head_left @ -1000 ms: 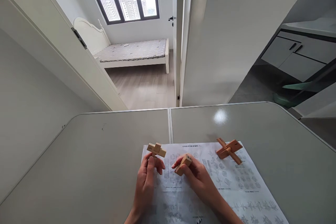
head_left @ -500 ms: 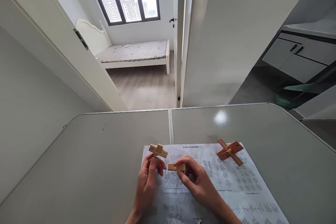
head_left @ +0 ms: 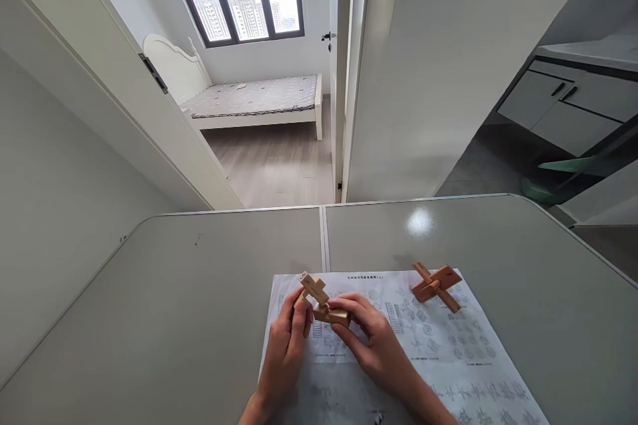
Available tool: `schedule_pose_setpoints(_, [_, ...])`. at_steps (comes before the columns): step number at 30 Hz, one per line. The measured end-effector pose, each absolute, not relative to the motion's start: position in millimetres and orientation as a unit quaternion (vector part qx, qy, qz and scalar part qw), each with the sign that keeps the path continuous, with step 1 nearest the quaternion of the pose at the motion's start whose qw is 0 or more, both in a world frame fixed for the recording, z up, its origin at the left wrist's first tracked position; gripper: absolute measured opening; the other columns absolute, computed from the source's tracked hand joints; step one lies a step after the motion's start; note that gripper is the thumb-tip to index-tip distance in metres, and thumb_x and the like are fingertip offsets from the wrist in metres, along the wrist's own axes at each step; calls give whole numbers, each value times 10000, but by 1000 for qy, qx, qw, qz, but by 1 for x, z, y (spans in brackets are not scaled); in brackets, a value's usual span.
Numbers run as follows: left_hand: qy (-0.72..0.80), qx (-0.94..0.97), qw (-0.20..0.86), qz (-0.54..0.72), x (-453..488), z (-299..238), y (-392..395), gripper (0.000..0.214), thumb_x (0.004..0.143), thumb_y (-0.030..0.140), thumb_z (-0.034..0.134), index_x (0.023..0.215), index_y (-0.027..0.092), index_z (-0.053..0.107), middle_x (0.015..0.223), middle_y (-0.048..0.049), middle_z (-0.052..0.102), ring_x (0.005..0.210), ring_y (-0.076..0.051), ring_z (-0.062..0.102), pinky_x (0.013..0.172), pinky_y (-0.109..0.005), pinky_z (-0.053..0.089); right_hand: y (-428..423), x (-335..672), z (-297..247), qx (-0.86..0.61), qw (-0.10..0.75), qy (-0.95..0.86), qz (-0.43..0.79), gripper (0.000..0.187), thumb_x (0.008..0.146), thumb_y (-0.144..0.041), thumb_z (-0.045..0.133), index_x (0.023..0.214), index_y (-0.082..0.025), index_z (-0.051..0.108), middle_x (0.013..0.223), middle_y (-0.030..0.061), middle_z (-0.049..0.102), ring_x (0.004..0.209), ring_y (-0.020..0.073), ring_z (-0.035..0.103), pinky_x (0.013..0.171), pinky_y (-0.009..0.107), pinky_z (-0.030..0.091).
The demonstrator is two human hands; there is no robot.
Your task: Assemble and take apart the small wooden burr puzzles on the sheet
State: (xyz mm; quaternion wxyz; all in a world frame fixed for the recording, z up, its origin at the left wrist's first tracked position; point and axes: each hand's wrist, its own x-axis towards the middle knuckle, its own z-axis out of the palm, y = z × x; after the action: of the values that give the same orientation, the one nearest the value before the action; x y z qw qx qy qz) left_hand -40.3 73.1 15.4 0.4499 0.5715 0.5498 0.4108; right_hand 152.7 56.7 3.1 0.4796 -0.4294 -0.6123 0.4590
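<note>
My left hand pinches a pale wooden puzzle assembly of crossed bars, tilted above the paper. Between the thumb and fingers of my right hand is a single notched wooden puzzle bar, lying roughly level. Its left end meets the underside of the assembly; whether the two interlock I cannot tell. Both hands hover over a printed instruction sheet covered with small diagrams. A reddish-brown wooden cross puzzle rests on the sheet's upper right corner, apart from my hands.
The sheet lies on a grey table with a pale raised edge and a seam down its middle. Beyond the table are a doorway, a bed and a window. A white cabinet stands at the right.
My left hand has turned the pale assembly and brought it right, against the bar. The bar in my right hand has tilted slightly. The reddish-brown cross puzzle has stayed put.
</note>
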Motion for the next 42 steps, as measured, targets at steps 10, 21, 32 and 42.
schedule_pose_setpoints(10, [511,673,384,372,-41,19,73,388,1049,406,546,1406,303,660,1212,-80,758,1058,-254,717,933,-362,577,55,150,-3,-480,518,-587,395,211,989,-250,687,1195,-292,699,963,30,617,853,209,678,796,331,622])
schedule_pose_setpoints(21, [549,670,336,370,-34,19,70,260,991,432,622,1073,207,722,747,-3,664,613,-155,587,598,-251,502,55,145,1,-464,544,-574,399,64,993,-271,688,1040,-239,659,1060,68,652,904,216,726,809,347,663])
schedule_pose_setpoints(32, [567,657,344,359,-31,22,68,290,982,441,604,803,219,554,627,53,522,506,-109,437,490,-216,381,55,146,2,-473,555,-558,397,81,973,-310,725,1008,-243,697,970,46,659,848,214,748,796,351,682])
schedule_pose_setpoints(42, [557,692,302,345,-32,18,65,256,961,370,640,783,228,523,613,51,537,507,-112,466,501,-216,411,55,146,5,-473,557,-561,389,96,1013,-298,661,1080,-239,698,1052,69,638,914,213,739,830,356,681])
